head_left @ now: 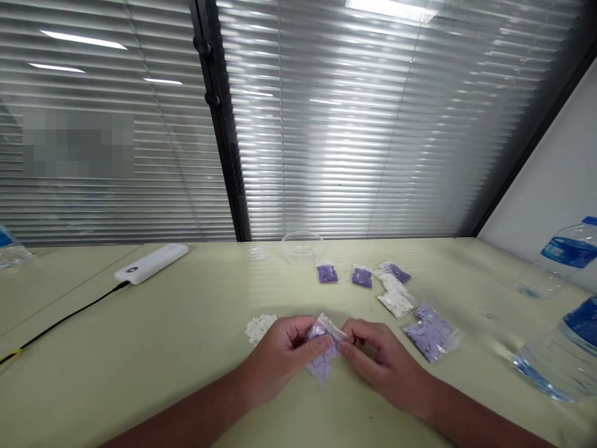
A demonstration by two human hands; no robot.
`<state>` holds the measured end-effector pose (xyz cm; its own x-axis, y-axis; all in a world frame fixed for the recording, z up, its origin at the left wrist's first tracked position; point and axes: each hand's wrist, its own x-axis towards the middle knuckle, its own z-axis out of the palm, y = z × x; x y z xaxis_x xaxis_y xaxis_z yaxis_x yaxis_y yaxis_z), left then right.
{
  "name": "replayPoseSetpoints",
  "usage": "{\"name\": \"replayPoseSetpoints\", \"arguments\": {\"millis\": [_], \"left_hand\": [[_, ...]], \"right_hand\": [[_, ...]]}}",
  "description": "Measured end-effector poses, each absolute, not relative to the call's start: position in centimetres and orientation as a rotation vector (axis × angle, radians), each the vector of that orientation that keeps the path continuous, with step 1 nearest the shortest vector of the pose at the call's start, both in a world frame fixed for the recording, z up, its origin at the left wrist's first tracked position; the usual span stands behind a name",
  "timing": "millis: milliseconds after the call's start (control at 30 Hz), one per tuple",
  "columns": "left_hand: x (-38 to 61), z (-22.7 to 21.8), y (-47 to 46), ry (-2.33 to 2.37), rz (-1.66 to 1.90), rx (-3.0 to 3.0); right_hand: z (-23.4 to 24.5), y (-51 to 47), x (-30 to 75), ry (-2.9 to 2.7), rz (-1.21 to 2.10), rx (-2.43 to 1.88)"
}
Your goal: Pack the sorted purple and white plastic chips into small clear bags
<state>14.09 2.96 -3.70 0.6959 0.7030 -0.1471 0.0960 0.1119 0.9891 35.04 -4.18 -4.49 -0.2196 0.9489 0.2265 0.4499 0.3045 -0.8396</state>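
Observation:
A small clear zip bag of pale purple pieces (321, 356) hangs between my hands at the front middle of the table. My left hand (284, 358) pinches its upper left side, and my right hand (382, 367) grips its top right corner. Just beyond my left hand lies a bag of white pieces (260, 328). To the right of my right hand are a larger bag of purple pieces (431, 333) and a bag of white pieces (395, 303). Two small purple bags (327, 274) (362, 277) lie farther back.
A clear glass bowl (302, 247) stands at the table's back edge, before a window with blinds (354, 124). A white power bank (152, 263) with a black cable (60, 323) lies at the left. Plastic water bottles (559, 354) stand at the right.

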Motion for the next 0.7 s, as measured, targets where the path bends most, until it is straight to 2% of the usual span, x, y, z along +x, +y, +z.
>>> {"name": "replayPoseSetpoints", "arguments": {"millis": [233, 700], "left_hand": [[14.0, -3.25, 2.8, 0.754, 0.519, 1.405], [13.72, -3.18, 2.43, 0.788, 0.392, 1.584]], "right_hand": [[-4.91, -4.23, 35.25, -1.626, 1.154, -1.15], [-5.2, -4.26, 35.19, -1.728, 1.191, -1.098]]}}
